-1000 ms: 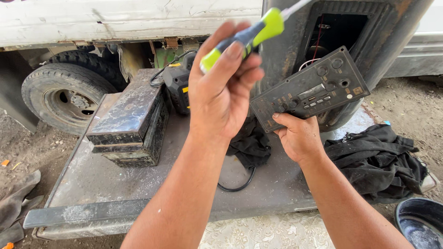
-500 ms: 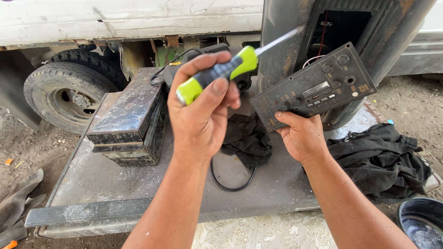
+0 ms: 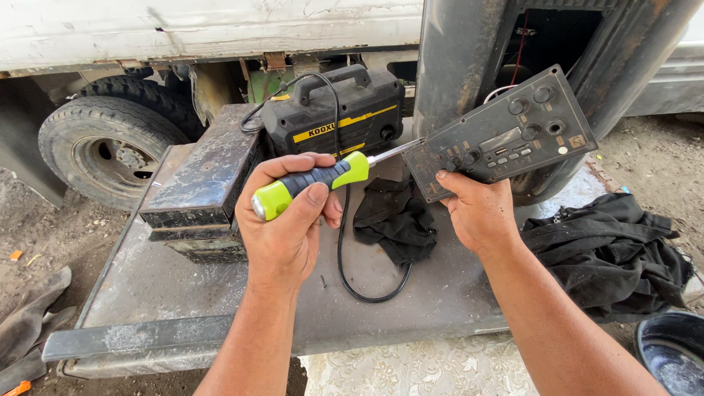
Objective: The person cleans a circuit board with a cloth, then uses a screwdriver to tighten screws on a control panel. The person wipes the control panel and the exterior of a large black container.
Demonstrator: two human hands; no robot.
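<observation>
I am holding a screwdriver [image 3: 315, 182] tight in my left hand [image 3: 286, 220]. Its handle is green and black, and its metal tip is touching the left end of a dark control panel [image 3: 506, 136]. I am gripping the bottom edge of that panel with my right hand [image 3: 480, 213] and holding it up over the metal table [image 3: 220, 293]. A black box with a yellow stripe [image 3: 334, 110] is sitting just behind my screwdriver, and a black rag [image 3: 392, 220] is lying under it.

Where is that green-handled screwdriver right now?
Centre of the head view: the left hand grips the screwdriver, its tip touching the left edge of the control panel held by the right hand.
</observation>
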